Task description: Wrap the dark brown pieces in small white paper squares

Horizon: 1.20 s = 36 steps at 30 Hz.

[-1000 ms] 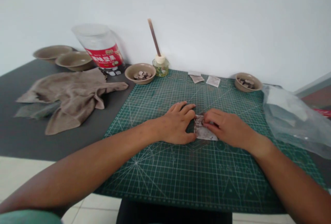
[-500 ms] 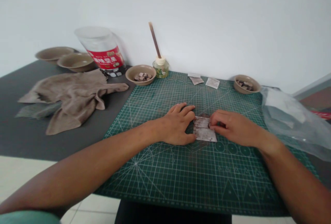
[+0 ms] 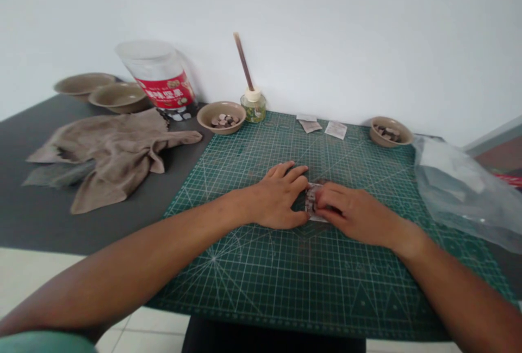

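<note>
A small white piece of paper (image 3: 310, 209) with dark smudges lies on the green cutting mat (image 3: 261, 271). My left hand (image 3: 279, 202) rests flat with fingers spread, its thumb and forefinger at the paper's left edge. Over the paper, my right hand (image 3: 353, 211) is closed, fingertips bunched and pressed down on it. Whatever sits between those fingertips is hidden. The right hand also covers much of the paper's right side.
At the back are a bowl of small pieces (image 3: 221, 119), a reed diffuser (image 3: 253, 104), paper squares (image 3: 335, 130) and another filled bowl (image 3: 390, 132). A brown cloth (image 3: 118, 152), a plastic jar (image 3: 163, 81) and bowls (image 3: 120, 100) occupy the left. A plastic bag (image 3: 460, 190) lies right.
My right hand has slid left and slightly down across the paper, covering more of it. My left hand has stayed in place.
</note>
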{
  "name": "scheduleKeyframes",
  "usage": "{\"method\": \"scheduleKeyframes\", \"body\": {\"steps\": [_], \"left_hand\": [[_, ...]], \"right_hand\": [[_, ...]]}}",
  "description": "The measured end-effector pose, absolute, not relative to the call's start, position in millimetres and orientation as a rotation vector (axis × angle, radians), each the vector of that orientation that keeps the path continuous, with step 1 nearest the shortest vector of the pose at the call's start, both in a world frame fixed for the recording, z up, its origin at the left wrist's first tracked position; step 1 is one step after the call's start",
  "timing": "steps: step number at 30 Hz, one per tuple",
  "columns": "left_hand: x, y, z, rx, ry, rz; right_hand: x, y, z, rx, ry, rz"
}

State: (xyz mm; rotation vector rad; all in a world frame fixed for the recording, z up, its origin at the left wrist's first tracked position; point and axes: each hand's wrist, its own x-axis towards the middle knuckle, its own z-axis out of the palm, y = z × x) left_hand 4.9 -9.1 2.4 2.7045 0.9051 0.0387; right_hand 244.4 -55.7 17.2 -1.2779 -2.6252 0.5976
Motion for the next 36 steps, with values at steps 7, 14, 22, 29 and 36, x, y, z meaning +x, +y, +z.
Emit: {"method": "scheduleKeyframes", "body": {"steps": [7,14,22,29,36], "left_hand": [[5,-10,5,2.695,0.912,0.016],[5,-10,4,2.705,0.917,0.025],[5,-9,3,2.71,0.908,0.035],[5,-9,4,2.695,0.898,0.021],[5,-9,3,2.7,0.912,0.036]], "right_hand": [[253,-53,21,-1.317,-2.644,0.598],[250,-49,19,-1.401,-2.609,0.399],[239,-53,17,-1.277,-2.648,0.456],[249,-52,22,-1.26,-2.685,0.635],[248,-47,21,-1.464,-2.56,0.419]]}}
